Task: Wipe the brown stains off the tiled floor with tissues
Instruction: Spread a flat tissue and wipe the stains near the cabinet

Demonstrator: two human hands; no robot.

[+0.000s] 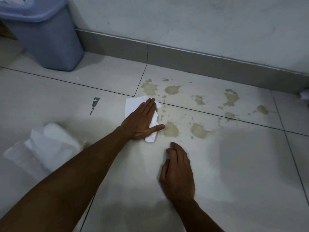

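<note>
Tissues: I see the pack [45, 148] lying at far left on the floor [234, 164]; my left hand [142, 121] presses one tissue [133, 104] flat, fingers straight, beside brown stains [170, 129]. Right hand [177, 171] rests loosely curled, holding nothing.

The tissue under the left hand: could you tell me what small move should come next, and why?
Probably slide the left hand, pressing the tissue flat, a little to the right over the nearest stain. The tissue's edge lies right beside that blotch, the stains look unwiped, and the right hand rests on the floor.
</note>
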